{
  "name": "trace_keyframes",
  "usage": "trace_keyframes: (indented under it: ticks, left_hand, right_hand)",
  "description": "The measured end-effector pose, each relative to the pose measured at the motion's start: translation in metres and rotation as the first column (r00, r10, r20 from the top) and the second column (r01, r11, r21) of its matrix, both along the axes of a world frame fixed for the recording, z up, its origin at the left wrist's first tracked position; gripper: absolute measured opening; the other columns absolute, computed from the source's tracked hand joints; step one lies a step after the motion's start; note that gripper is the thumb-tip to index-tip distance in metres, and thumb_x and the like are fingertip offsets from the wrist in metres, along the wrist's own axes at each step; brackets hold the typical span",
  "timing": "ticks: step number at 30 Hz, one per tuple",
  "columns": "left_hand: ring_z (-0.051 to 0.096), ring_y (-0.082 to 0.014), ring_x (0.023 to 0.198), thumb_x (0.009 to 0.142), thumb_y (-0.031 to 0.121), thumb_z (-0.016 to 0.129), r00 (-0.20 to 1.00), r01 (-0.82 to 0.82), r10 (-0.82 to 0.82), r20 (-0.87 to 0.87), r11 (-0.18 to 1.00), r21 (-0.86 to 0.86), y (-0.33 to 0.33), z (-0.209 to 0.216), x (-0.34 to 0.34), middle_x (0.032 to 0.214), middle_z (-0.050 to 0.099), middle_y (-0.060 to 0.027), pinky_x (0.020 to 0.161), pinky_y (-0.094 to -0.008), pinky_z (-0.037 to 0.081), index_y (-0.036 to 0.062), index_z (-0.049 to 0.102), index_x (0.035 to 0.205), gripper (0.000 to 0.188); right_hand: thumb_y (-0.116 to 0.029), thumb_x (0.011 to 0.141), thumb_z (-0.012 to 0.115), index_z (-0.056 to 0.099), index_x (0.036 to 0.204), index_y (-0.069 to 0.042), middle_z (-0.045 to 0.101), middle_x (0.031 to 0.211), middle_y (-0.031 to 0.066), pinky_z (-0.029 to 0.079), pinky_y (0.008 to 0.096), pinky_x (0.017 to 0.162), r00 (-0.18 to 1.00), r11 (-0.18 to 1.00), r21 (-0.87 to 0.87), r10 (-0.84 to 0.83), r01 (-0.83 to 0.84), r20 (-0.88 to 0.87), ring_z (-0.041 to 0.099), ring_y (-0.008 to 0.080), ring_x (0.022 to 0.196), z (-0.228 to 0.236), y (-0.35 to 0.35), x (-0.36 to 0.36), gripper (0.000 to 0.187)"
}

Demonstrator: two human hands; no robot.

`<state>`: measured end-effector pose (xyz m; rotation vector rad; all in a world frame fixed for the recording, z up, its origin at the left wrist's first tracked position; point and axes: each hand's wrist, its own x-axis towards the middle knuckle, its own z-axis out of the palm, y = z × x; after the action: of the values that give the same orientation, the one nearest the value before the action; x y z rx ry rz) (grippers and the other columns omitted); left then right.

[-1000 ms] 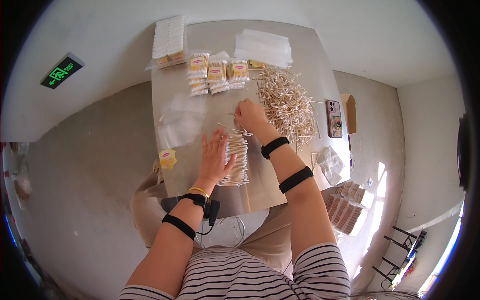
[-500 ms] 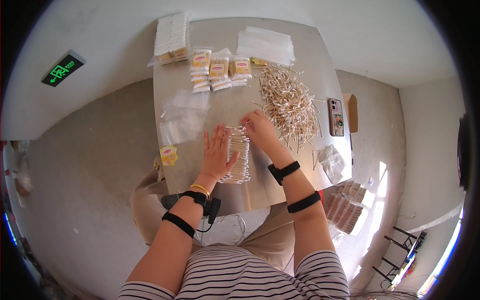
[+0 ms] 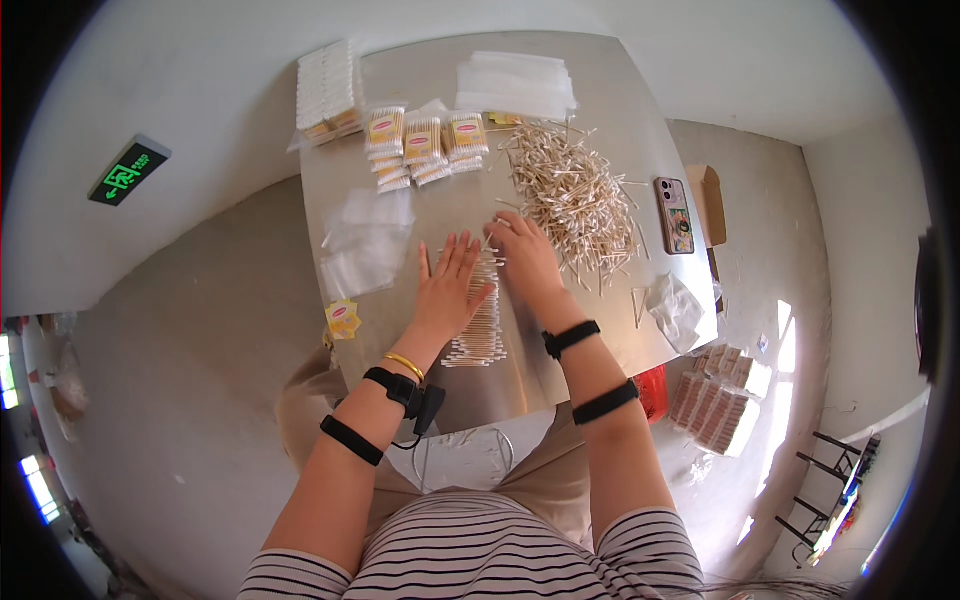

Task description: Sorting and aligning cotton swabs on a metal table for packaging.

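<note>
My left hand (image 3: pixel 449 288) lies flat, fingers spread, on the left side of a neat row of cotton swabs (image 3: pixel 482 330) on the grey table (image 3: pixel 460 210). My right hand (image 3: pixel 524 255) rests on the top right of the same row, fingers curled over the swabs, next to a big loose pile of cotton swabs (image 3: pixel 575 195). I cannot tell whether its fingers pinch any swabs.
Filled swab packets (image 3: pixel 425 140) lie at the back, with a stack of packs (image 3: pixel 328 92) and clear bags (image 3: pixel 515 82) beside them. Empty bags (image 3: pixel 365 240), a label (image 3: pixel 343 320), a phone (image 3: pixel 673 214), a crumpled bag (image 3: pixel 676 308) and boxes on the floor (image 3: pixel 715 405).
My right hand came back from the loose pile to the aligned row. My left hand slid up a little and flattened against the row.
</note>
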<state>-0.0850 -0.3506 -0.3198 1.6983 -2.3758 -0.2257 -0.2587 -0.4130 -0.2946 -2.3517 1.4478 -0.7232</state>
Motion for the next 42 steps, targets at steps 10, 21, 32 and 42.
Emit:
trace_keyframes:
  ticks: [10,21,32,42]
  left_hand:
    - [0.022,-0.0244,0.151,0.1,0.058,0.037,0.999,-0.01,0.01,0.034,1.0,0.003,-0.006,-0.001,0.004,0.162,0.028,-0.0114,0.122,-0.0579,0.003,0.0016,0.029,0.154,0.079]
    - [0.025,-0.0348,0.149,0.099,0.052,0.046,0.961,-0.142,0.117,-0.251,0.986,-0.086,-0.011,0.01,0.005,0.159,0.029,-0.0204,0.122,-0.0538,0.01,-0.002,0.028,0.153,0.078]
    - [0.035,-0.0349,0.143,0.101,0.045,0.047,0.963,0.138,-0.12,-0.241,0.989,0.06,-0.016,0.014,0.022,0.152,0.042,-0.0151,0.121,-0.0538,0.013,0.0021,0.034,0.15,0.067]
    - [0.019,-0.0382,0.15,0.1,0.055,0.046,0.517,-0.029,0.146,-0.844,0.988,0.153,-0.018,-0.002,0.016,0.161,0.019,-0.0254,0.122,-0.0422,0.016,-0.0027,0.014,0.156,0.086]
  right_hand:
    - [-0.008,0.082,0.061,0.061,0.086,-0.008,0.057,0.098,0.0111,0.049,0.0407,0.087,0.99,0.998,0.057,-0.017,0.025,-0.139,0.058,0.0296,0.098,-0.004,-0.022,-0.011,0.003]
    - [-0.009,0.081,0.062,0.066,0.082,-0.01,0.063,0.091,0.0089,0.051,0.0418,0.084,0.992,0.998,0.055,0.035,-0.028,-0.123,0.06,0.0296,0.096,-0.015,-0.034,0.027,0.004]
    - [0.0,0.087,0.055,0.069,0.097,-0.003,0.063,0.097,0.0112,0.05,0.0404,0.084,0.894,0.961,0.221,-0.242,0.167,0.378,0.06,0.031,0.097,0.009,0.029,-0.004,0.017]
    - [-0.01,0.096,0.043,0.047,0.141,-0.003,0.042,0.147,0.0202,0.041,0.0419,0.108,0.799,0.972,0.229,-0.183,0.058,0.573,0.044,0.0401,0.133,-0.028,0.029,0.022,0.045]
